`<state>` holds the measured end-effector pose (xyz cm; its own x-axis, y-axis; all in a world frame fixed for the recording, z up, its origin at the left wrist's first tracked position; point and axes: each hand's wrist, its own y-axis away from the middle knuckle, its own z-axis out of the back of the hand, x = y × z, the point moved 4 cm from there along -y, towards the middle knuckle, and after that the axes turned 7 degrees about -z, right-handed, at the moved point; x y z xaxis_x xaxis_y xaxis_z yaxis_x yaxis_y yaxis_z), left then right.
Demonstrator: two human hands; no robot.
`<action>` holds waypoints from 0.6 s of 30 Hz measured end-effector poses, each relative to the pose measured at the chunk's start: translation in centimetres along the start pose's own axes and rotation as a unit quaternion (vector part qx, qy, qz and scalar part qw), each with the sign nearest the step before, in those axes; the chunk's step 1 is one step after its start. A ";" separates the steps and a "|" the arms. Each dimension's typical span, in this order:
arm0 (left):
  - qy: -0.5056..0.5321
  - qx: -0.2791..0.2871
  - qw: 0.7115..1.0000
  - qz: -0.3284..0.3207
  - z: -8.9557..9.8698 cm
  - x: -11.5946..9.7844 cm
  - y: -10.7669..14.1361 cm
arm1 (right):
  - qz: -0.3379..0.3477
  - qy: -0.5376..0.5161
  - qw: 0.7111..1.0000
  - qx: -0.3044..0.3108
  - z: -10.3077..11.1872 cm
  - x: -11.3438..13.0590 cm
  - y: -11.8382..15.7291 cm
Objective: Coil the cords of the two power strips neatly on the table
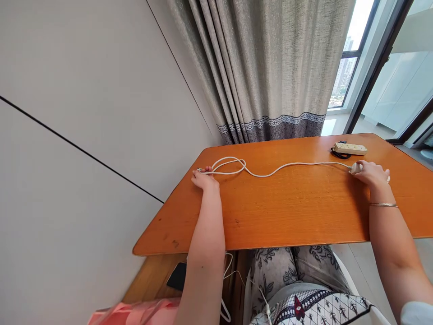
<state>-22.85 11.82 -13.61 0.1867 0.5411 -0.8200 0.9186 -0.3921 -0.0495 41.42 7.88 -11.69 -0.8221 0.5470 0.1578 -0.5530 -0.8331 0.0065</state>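
Observation:
A white cable runs across the orange wooden table, with a loop at its left part. My left hand is closed on the looped end of the cable near the table's left edge. At the right, my right hand grips a white block at the cable's other end. Just behind the right hand lies a cream power strip with a black cord, touched by neither hand.
A grey curtain hangs behind the table, and a wall stands at the left. Below the table are a dark phone-like object, more white cable and pink fabric. Glass doors are at the right.

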 end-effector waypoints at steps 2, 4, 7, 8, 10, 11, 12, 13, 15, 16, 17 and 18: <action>-0.014 -0.007 1.000 -0.007 0.1 0.0 -0.1 | -0.051 -0.008 0.999 0.004 0.2 -1.1 -0.3; -0.034 -0.013 0.999 -0.018 0.5 0.0 -0.2 | -0.100 -0.019 0.995 -0.008 0.4 -2.0 -0.6; -0.074 -0.028 0.996 -0.029 1.3 0.0 -0.6 | -0.149 -0.048 0.987 -0.022 0.5 -2.8 -0.5; -0.089 -0.037 0.995 -0.028 1.6 0.1 -0.8 | -0.159 -0.062 0.985 -0.025 0.5 -2.9 -0.4; -0.122 -0.058 0.991 -0.019 2.3 0.4 -1.3 | -0.174 -0.089 0.980 -0.027 0.5 -3.1 -0.3; -0.141 -0.067 0.988 -0.014 2.6 0.6 -1.5 | -0.176 -0.099 0.979 -0.029 0.4 -3.2 -0.3; -0.160 -0.076 0.984 -0.009 2.9 0.8 -1.6 | -0.176 -0.105 0.978 -0.029 0.3 -3.2 -0.3; -0.180 -0.085 0.980 -0.006 3.1 0.9 -1.7 | -0.175 -0.110 0.978 -0.030 0.2 -3.2 -0.3; -0.221 -0.102 0.970 -0.012 3.5 0.9 -1.7 | -0.172 -0.112 0.978 -0.031 0.0 -3.2 -0.5; -0.240 -0.110 0.964 -0.022 3.6 0.7 -1.6 | -0.170 -0.111 0.978 -0.035 -0.1 -3.1 -0.5; -0.258 -0.116 0.959 -0.035 3.6 0.5 -1.4 | -0.172 -0.111 0.978 -0.041 -0.2 -2.9 -0.5; -0.271 -0.119 0.954 -0.050 3.7 0.3 -1.2 | -0.175 -0.109 0.977 -0.047 -0.3 -2.8 -0.4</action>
<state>-25.13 9.74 -15.90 -0.0543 0.0768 -0.9956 0.9874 -0.1443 -0.0650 43.89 6.73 -12.40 -0.5375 0.7587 0.3682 -0.8141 -0.5807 0.0081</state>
